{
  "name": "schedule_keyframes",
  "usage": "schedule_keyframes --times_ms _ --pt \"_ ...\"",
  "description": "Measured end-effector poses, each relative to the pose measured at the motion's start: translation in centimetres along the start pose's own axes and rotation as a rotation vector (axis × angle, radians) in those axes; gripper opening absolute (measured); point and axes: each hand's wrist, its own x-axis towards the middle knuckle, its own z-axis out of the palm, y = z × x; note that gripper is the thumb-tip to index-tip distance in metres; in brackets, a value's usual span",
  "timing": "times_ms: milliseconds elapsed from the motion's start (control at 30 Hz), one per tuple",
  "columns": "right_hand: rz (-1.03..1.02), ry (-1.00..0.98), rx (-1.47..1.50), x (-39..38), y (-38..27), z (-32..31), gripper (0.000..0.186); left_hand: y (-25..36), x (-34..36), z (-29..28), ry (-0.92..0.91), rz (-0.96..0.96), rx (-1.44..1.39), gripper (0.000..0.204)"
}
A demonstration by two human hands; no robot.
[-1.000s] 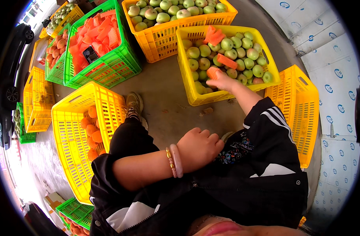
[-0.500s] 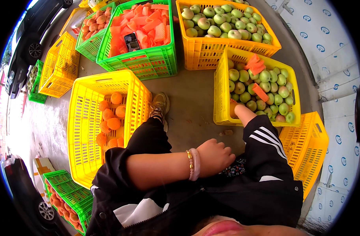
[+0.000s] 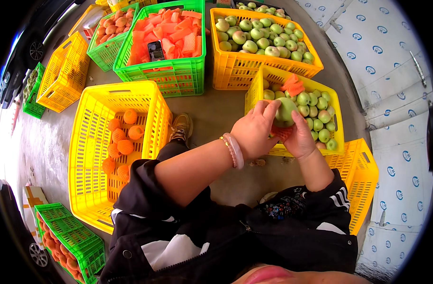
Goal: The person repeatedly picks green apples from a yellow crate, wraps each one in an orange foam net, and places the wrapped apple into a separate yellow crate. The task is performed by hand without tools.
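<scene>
Both my hands meet over the near edge of the yellow crate of green apples (image 3: 336, 122), around one green apple (image 3: 285, 112). My left hand (image 3: 255, 127), with bracelets on its wrist, has its fingers curled against the apple's left side. My right hand (image 3: 302, 136) grips it from the right. Below the apple, between the hands, shows a red-orange foam net sleeve (image 3: 281, 133); how far it wraps the fruit is hidden. Another foam net (image 3: 292, 85) lies on the apples in that crate. To my left, a yellow crate (image 3: 91, 146) holds several fruits in orange foam nets (image 3: 125, 146).
Ahead stands a green crate (image 3: 162, 78) of loose foam nets, with a phone (image 3: 155, 51) on top. An orange-yellow crate of apples (image 3: 259, 68) is beside it. Another yellow crate (image 3: 356, 177) stands at right. A green crate of netted fruit (image 3: 76, 236) is at lower left.
My right hand has come up out of the apple crate. My left hand has moved from near my lap up and forward to meet it, and an apple is now between them.
</scene>
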Motion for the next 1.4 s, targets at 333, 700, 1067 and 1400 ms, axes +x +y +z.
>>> schedule_keyframes --times_ms 333,700,1067,1400 --pt "-0.119 -0.018 -0.048 -4.9 -1.1 1.0 0.052 1.0 1.0 1.4 -0.064 -0.145 -0.336 0.077" --pt "-0.189 -0.035 -0.302 -7.2 -1.8 0.1 0.059 1.4 0.5 3.4 -0.235 -0.072 -0.523 0.078" --pt "-0.123 -0.417 0.355 -8.1 -2.8 0.2 0.058 1.0 1.4 1.0 -0.575 -0.273 -1.393 0.059" --pt "-0.018 -0.53 0.314 -7.7 -2.1 -1.2 0.065 3.2 0.0 0.8 -0.443 -0.293 -1.486 0.059"
